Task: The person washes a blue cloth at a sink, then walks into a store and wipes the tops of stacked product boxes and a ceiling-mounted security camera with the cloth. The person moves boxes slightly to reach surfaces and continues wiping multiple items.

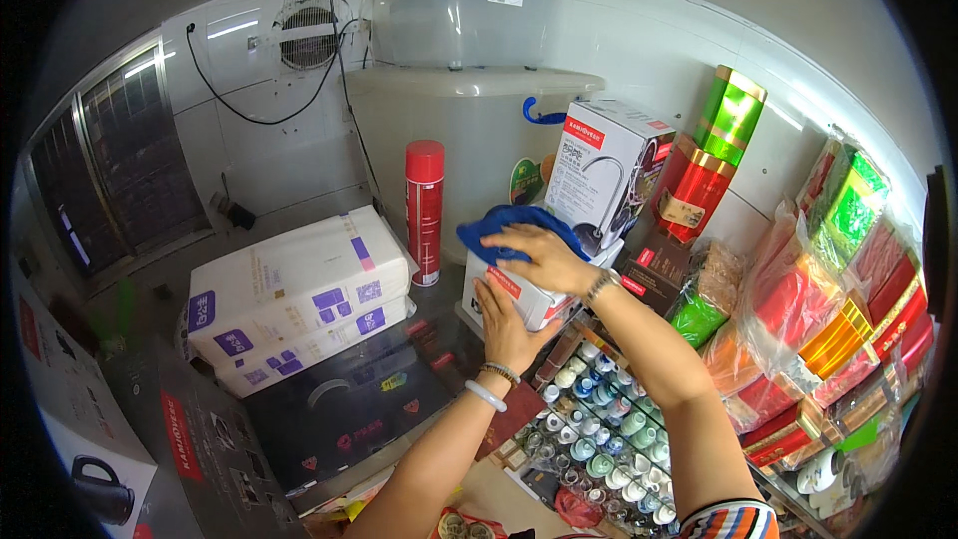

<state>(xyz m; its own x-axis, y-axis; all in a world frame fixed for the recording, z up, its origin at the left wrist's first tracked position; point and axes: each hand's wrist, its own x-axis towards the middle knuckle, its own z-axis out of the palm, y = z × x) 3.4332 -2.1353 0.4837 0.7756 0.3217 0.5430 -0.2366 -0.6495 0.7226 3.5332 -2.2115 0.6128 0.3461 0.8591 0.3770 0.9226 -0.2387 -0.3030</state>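
My right hand (545, 260) presses a blue cloth (550, 218) onto the top of a low white carton (533, 307). Bunched and partly spread, the cloth hides much of that top. My left hand (505, 326) holds the carton's near side, its fingers up against the front and the thumb out to the right. Just behind, a tall white Kamjove box (599, 180) with a picture of a curved spout stands upright. To the left of the cloth is a red spray can (425, 217) with a red cap.
White tissue packs (299, 292) lie stacked at left on a dark glossy box (359, 404). Large plastic bins (464, 112) stand behind. Below right, a rack holds many small cups (599, 434). Wrapped red and green gift boxes (793, 314) crowd the right. Dark Kamjove boxes (202, 457) fill the lower left.
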